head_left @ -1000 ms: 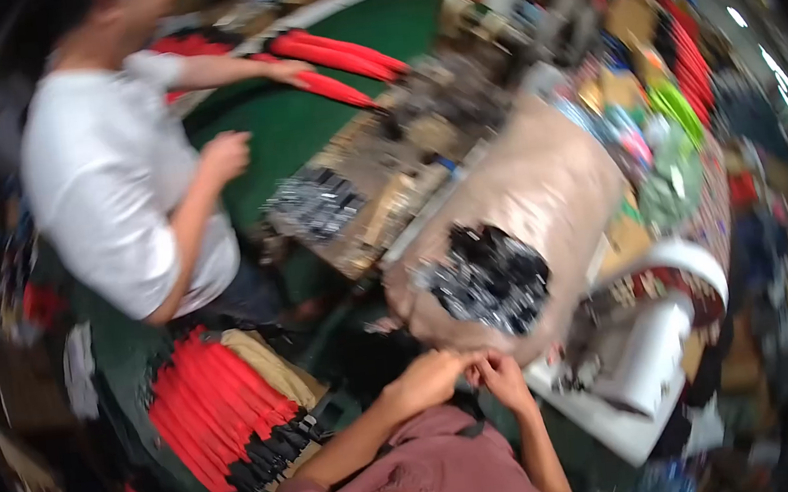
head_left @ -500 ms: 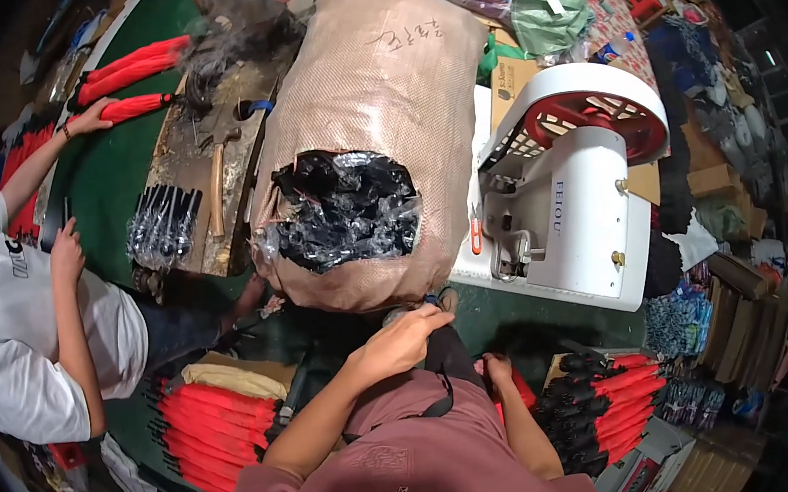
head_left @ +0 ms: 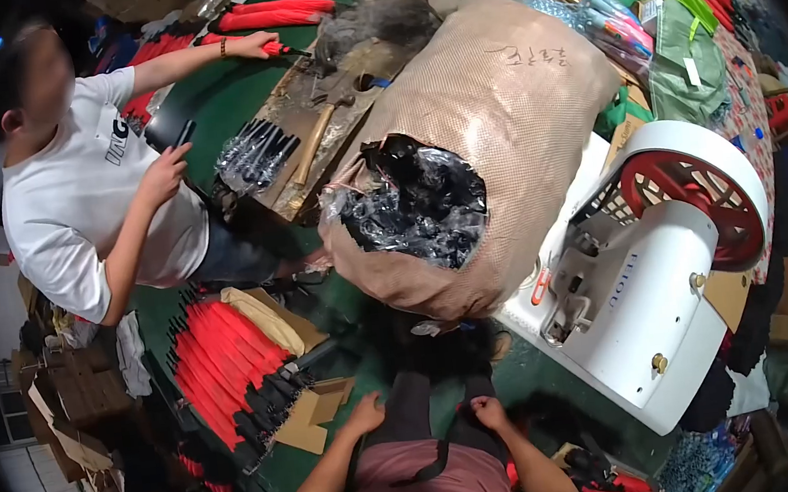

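Note:
My left hand [head_left: 366,412] hangs beside my left thigh, its fingers curled in, and no object shows in it. By my right thigh, my right hand [head_left: 490,413] is also loosely closed, touching or close to the dark trousers. In front of me a big tan woven sack [head_left: 530,78] lies tilted on the work surface. A torn hole in its near end shows black pieces in clear plastic [head_left: 414,205]. To the right of the sack stands a white sewing machine [head_left: 659,304] with a red wheel, and small orange-handled snips [head_left: 540,285] lie beside it.
A co-worker in a white shirt [head_left: 113,218] at left holds a red folded umbrella and a black rod. A hammer [head_left: 311,144] and bagged black handles [head_left: 260,154] lie on a worn bench. Red folded umbrellas [head_left: 224,360] are stacked at left near a cardboard box [head_left: 312,423].
My left hand has dropped from in front of my waist down to my left thigh. My view has turned left, so the sack and machine sit farther right.

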Motion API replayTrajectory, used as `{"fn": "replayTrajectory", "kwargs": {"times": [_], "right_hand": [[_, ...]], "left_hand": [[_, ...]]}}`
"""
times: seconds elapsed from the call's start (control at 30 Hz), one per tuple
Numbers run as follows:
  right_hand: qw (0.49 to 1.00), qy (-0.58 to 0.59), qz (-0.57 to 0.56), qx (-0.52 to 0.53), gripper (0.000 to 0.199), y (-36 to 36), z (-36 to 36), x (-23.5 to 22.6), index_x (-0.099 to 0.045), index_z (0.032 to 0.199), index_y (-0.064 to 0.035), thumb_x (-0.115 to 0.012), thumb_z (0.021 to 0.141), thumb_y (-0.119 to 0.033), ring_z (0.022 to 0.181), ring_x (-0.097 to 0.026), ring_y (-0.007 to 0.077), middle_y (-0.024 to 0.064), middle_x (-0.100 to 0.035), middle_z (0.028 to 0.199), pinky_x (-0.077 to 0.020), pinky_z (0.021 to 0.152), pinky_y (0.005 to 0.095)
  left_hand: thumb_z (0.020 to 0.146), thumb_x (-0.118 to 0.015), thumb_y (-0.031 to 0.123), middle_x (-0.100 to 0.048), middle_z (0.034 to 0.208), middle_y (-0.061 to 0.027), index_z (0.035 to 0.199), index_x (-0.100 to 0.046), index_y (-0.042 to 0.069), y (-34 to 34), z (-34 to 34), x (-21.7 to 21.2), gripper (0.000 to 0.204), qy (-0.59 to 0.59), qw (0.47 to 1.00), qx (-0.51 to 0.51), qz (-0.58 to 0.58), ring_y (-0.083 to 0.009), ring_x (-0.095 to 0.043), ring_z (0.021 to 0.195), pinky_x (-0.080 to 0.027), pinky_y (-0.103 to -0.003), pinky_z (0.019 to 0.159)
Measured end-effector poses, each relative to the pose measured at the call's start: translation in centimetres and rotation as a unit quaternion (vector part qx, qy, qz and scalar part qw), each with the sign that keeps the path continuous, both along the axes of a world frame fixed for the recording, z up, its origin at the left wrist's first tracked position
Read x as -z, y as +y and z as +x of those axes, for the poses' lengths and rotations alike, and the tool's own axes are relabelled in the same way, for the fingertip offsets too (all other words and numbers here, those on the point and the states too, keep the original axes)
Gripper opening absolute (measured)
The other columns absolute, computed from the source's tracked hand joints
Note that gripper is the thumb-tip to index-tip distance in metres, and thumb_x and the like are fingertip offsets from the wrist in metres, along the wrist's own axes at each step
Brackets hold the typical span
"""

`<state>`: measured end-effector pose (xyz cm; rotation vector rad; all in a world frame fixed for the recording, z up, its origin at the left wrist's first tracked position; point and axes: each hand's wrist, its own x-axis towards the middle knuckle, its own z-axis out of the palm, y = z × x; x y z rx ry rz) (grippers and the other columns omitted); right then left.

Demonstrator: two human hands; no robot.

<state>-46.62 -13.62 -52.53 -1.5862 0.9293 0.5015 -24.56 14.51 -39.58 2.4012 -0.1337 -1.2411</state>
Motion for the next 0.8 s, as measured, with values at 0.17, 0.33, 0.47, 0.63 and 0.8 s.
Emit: {"fn": "replayTrajectory", "kwargs": {"times": [0.17, 0.33, 0.47, 0.63, 0.8], "right_hand": [[0.995, 0.009, -0.028, -0.099, 0.024, 2.5, 0.2, 0.6, -0.076, 0.105, -0.0048, -0.066, 0.094, -0.023, 0.088, -0.074, 0.0261, 0.0147, -0.076, 0.093, -0.0571, 0.082, 0.0381], [0.961, -0.068, -0.136, -0.231, 0.025, 6.4, -2.5, 0.9, -0.072, 0.106, -0.0044, -0.064, 0.092, -0.024, 0.091, -0.071, 0.0423, 0.0226, -0.073, 0.096, -0.0568, 0.081, 0.0475], [0.946, -0.101, -0.126, -0.282, 0.021, 11.2, -1.8, 1.3, -0.068, 0.097, -0.0030, -0.067, 0.085, -0.021, 0.085, -0.065, 0.0483, 0.0272, -0.067, 0.090, -0.0541, 0.073, 0.0532], [0.830, 0.043, -0.084, -0.549, 0.031, 18.0, 1.7, 5.1, -0.070, 0.107, -0.0094, -0.070, 0.083, -0.028, 0.103, -0.068, 0.0336, 0.0132, -0.072, 0.108, -0.0443, 0.104, 0.0495], [0.835, 0.145, -0.097, -0.523, 0.032, 21.3, -3.3, 12.0, -0.069, 0.111, -0.0102, -0.066, 0.087, -0.030, 0.106, -0.069, 0.0321, 0.0137, -0.073, 0.115, -0.0463, 0.104, 0.0506]], "left_hand": [[0.097, -0.063, 0.044, -0.063, 0.136, -0.0298, 0.143, -0.055, -0.004, 8.6, -9.3, 3.8, 0.067, 0.047, 0.991, -0.129, 0.011, -0.0426, -0.058, 0.132, -0.046, -0.044, 0.112], [0.094, -0.052, 0.072, -0.036, 0.152, -0.0454, 0.159, -0.028, -0.007, 8.2, -10.4, 5.8, 0.104, 0.130, 0.979, 0.097, 0.120, -0.0566, -0.042, 0.141, -0.034, -0.054, 0.120], [0.093, -0.062, 0.062, -0.037, 0.153, -0.0417, 0.160, -0.024, -0.008, 9.2, -6.7, 10.3, 0.104, 0.145, 0.975, 0.145, 0.084, -0.0566, -0.043, 0.139, -0.037, -0.057, 0.117], [0.082, -0.077, 0.057, -0.037, 0.151, -0.0412, 0.161, -0.006, -0.007, 11.7, -7.7, 16.1, 0.124, 0.114, 0.979, 0.108, 0.133, -0.0532, -0.047, 0.135, -0.043, -0.054, 0.114], [0.080, -0.077, 0.052, -0.044, 0.146, -0.0340, 0.158, -0.016, -0.008, 6.8, -8.2, 18.3, 0.116, 0.080, 0.978, 0.065, 0.183, -0.0484, -0.054, 0.129, -0.049, -0.051, 0.108]]}}
